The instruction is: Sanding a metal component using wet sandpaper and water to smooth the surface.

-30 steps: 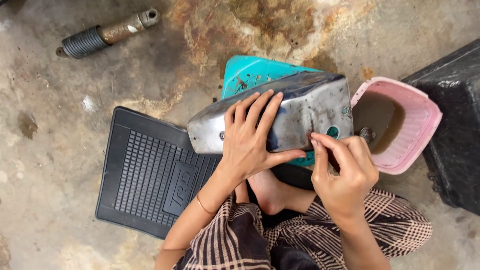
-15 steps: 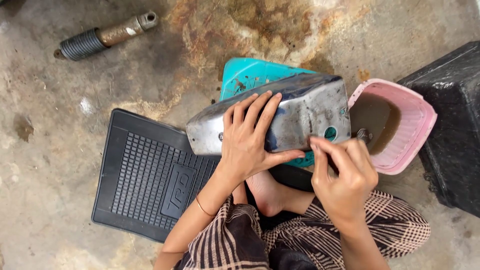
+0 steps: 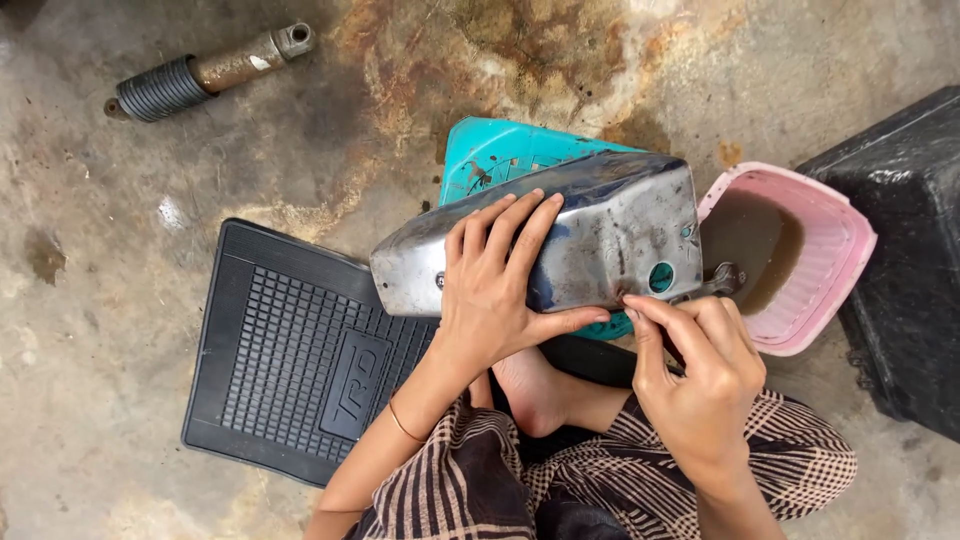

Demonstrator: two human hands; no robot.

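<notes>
A dull grey metal cover [image 3: 620, 235] with a round hole lies tilted across a teal plastic basket [image 3: 500, 155]. My left hand [image 3: 495, 285] is spread over its middle, fingers on top and thumb hooked under the near edge, gripping it. My right hand [image 3: 695, 375] sits at the cover's lower right corner, fingers pinched on a small metal wrench [image 3: 722, 280]. The wrench head pokes out past the cover toward the pink basin. The wrench's shaft is hidden by my fingers.
A pink plastic basin [image 3: 830, 270] of brown liquid stands right of the cover, beside a black box [image 3: 915, 250]. A black rubber floor mat [image 3: 290, 350] lies at left under my arm. A rusty shock absorber [image 3: 200, 75] rests on the stained concrete at top left.
My right hand's fingers have shifted slightly at the cover's lower right corner. The left hand and the cover stay in place.
</notes>
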